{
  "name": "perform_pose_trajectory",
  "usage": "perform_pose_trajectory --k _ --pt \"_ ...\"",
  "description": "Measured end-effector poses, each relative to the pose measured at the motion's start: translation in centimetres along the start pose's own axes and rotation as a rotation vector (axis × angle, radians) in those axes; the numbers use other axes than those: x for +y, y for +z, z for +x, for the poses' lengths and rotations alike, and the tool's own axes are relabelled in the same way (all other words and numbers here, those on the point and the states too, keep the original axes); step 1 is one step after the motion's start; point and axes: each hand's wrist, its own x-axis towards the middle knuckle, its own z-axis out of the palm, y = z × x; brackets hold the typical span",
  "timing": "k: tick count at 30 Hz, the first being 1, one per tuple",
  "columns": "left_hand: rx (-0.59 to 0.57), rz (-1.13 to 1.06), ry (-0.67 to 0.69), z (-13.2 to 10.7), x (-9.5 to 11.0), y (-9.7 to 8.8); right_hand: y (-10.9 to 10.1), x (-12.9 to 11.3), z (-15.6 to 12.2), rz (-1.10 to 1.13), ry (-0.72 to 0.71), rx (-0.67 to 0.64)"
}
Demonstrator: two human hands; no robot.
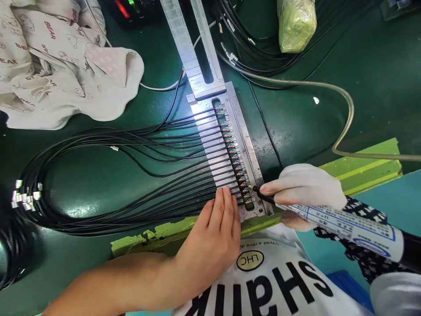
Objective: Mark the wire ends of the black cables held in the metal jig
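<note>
A steel slotted jig (245, 145) lies on the green mat, with several parallel black cables (184, 175) running into it from the left. Their small connectors (234, 162) sit in a row along its dark channel. My left hand (210, 232) rests flat on the cables near the jig's near end, fingers extended and not gripping. My right hand (304, 193), in a white glove, grips a marker pen (342, 226) with a blue-printed white label. The pen's tip is at the nearest connectors. The hand hides part of the jig's near corner.
Cable ends with metal ferrules (24, 197) bunch at the left, beside a bear-print cloth (55, 66). Coiled black cables (253, 39), a green bag (296, 24) and a clear tube (348, 114) lie behind. A yellow-green board (362, 171) edges the mat.
</note>
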Motion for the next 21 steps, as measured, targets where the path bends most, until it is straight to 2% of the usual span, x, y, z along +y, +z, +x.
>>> perform_pose_trajectory --k 8,21 --pt "0.017 0.01 0.001 0.14 -0.18 0.07 0.1 0.05 0.42 0.02 -0.043 0.031" --pt "0.035 0.003 0.002 0.2 -0.24 0.19 -0.02 -0.09 0.7 -0.013 -0.038 -0.002"
